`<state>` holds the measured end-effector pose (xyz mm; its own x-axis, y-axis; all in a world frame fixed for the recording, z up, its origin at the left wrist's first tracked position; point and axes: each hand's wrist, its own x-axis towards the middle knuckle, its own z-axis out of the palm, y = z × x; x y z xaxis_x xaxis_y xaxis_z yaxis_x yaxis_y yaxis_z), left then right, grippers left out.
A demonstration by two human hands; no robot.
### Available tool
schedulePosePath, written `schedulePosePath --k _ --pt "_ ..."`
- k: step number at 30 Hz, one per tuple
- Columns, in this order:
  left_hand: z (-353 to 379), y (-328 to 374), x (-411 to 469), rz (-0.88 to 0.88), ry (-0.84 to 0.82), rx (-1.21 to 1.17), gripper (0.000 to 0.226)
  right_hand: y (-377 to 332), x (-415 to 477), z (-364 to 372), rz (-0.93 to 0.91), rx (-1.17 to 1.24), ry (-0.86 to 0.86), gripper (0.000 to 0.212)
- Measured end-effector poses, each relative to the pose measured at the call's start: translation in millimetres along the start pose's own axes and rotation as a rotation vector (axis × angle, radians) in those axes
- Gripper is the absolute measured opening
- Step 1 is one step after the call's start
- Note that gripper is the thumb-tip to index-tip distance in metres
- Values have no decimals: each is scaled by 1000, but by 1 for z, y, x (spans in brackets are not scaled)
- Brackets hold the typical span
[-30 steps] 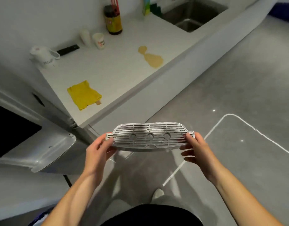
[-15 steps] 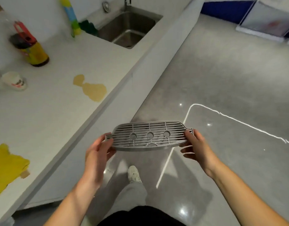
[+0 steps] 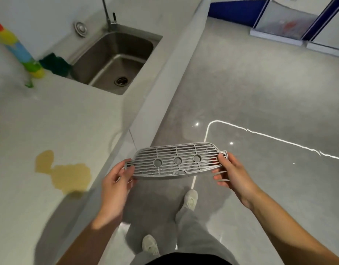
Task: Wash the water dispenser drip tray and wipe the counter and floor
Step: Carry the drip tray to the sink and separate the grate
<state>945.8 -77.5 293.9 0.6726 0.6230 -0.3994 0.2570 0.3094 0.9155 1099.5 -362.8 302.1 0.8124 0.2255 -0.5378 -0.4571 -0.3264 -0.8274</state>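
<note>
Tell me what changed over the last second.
The person walked along the counter toward the sink, which now lies close ahead; the yellow cloth and cups dropped out of view. Unchanged: left hand and right hand hold the drip tray level by its ends; the spill remains.

Both forearms are bare to the edge of the view — no sleeves, watch or rings show on the left hand (image 3: pixel 115 190) or the right hand (image 3: pixel 234 177). The legs are in loose light-grey trousers (image 3: pixel 189 232), creased at the knee. On the feet are pale, off-white shoes (image 3: pixel 191 198) — probably lace-up trainers, though motion blur softens them. A black garment (image 3: pixel 184 260) covers the torso at the bottom edge.
</note>
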Motion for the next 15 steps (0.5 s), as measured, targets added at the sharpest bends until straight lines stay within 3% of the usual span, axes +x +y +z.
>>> schedulePosePath --k 15 --pt "141 74 229 -11 232 -52 27 -170 288 -25 -53 -102 -177 24"
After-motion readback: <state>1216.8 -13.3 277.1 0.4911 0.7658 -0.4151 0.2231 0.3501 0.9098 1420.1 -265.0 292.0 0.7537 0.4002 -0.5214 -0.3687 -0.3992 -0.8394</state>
